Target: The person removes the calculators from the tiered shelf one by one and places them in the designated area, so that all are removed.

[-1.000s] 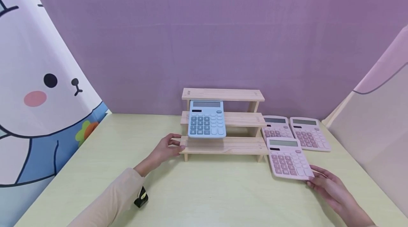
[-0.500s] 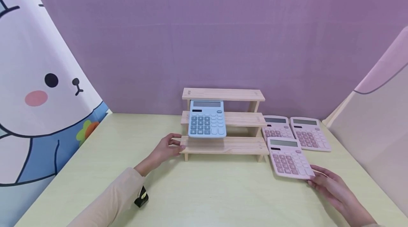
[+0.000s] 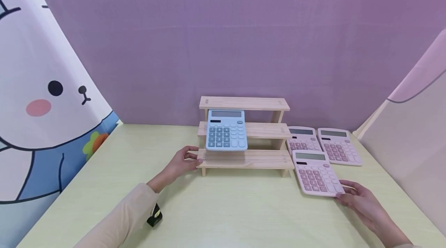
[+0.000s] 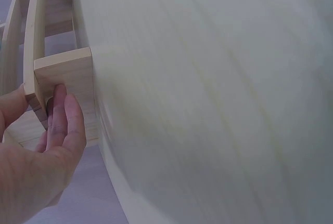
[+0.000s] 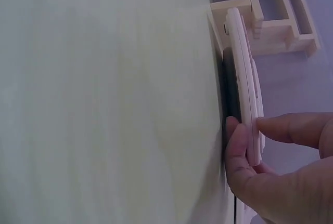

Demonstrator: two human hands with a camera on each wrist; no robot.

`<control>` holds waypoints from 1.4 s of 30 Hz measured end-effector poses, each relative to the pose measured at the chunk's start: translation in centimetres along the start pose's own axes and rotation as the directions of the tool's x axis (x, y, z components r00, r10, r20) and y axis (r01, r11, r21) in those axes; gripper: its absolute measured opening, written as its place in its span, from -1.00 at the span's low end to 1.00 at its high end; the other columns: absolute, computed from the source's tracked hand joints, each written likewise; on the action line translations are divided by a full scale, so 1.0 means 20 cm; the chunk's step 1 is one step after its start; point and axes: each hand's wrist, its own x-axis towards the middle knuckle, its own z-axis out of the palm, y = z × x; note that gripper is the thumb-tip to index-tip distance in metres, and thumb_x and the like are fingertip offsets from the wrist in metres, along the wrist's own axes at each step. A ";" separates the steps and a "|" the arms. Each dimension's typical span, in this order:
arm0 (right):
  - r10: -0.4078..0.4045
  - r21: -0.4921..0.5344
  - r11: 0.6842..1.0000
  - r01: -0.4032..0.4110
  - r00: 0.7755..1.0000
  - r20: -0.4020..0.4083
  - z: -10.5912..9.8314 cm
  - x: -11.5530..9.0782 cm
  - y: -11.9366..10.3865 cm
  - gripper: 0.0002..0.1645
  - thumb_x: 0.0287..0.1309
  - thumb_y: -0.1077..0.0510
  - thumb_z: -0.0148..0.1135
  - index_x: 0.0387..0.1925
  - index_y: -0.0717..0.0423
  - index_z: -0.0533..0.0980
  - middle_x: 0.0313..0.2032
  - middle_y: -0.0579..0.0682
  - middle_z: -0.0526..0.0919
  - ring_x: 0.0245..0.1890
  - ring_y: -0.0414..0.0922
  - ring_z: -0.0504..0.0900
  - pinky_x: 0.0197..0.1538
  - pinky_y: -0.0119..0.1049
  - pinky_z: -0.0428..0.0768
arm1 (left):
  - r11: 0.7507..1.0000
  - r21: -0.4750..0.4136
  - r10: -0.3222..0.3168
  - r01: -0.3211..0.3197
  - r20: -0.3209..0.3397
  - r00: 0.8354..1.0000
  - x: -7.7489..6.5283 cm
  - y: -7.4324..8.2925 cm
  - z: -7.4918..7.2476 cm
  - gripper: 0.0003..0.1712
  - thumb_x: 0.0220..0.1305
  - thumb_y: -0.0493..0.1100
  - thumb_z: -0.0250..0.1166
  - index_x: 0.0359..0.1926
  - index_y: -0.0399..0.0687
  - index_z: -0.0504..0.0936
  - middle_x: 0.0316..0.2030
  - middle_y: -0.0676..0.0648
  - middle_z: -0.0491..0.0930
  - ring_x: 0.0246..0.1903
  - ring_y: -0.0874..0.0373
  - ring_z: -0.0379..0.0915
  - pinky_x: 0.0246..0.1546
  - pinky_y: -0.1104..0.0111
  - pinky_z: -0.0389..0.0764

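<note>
My left hand (image 3: 182,161) grips the left end of the lowest step of a three-step wooden display stand (image 3: 244,159). In the left wrist view its thumb lies on top of the board (image 4: 34,52) and its fingers reach underneath. A blue calculator (image 3: 226,131) leans on the middle step, face toward me. My right hand (image 3: 360,203) pinches the lower right corner of a pink calculator (image 3: 316,174), thumb on the face and fingers below. In the right wrist view this calculator (image 5: 243,78) is tilted, with a dark gap between it and the tabletop.
Two more pink calculators, a left one (image 3: 301,138) and a right one (image 3: 338,145), lie on the table right of the stand. A small black object (image 3: 155,216) is by my left sleeve. A purple backdrop (image 3: 223,39) stands behind, with cloth panels at both sides.
</note>
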 end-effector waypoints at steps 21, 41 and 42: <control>-0.081 -0.298 0.953 0.061 0.995 -0.056 0.02 0.01 -0.01 -0.32 0.07 0.35 0.11 0.16 0.56 0.06 0.04 0.47 0.28 -0.44 -0.33 0.56 -0.41 -0.39 0.56 | 1.000 -0.022 0.008 -0.008 0.005 1.000 0.00 -0.01 0.00 -0.43 0.17 -0.27 0.23 0.19 -0.25 0.25 -0.09 -0.29 0.48 -0.28 0.16 0.51 -0.13 0.19 0.63; -0.072 -0.353 0.934 0.053 0.997 -0.041 0.01 0.00 -0.03 -0.32 0.09 0.31 0.13 0.16 0.53 0.08 0.03 0.45 0.30 -0.46 -0.34 0.51 -0.45 -0.39 0.51 | 1.000 -0.009 0.016 -0.015 0.014 1.000 0.01 -0.02 0.00 -0.42 0.18 -0.26 0.22 0.19 -0.26 0.24 -0.10 -0.29 0.47 -0.29 0.17 0.51 -0.12 0.19 0.62; -0.074 -0.351 0.935 0.056 0.996 -0.040 0.01 0.00 -0.02 -0.32 0.09 0.31 0.13 0.16 0.54 0.08 0.02 0.45 0.31 -0.46 -0.34 0.51 -0.45 -0.39 0.51 | 1.000 -0.013 0.014 -0.014 0.011 1.000 0.01 -0.02 0.00 -0.42 0.18 -0.26 0.23 0.19 -0.25 0.25 -0.10 -0.28 0.47 -0.29 0.17 0.51 -0.13 0.19 0.62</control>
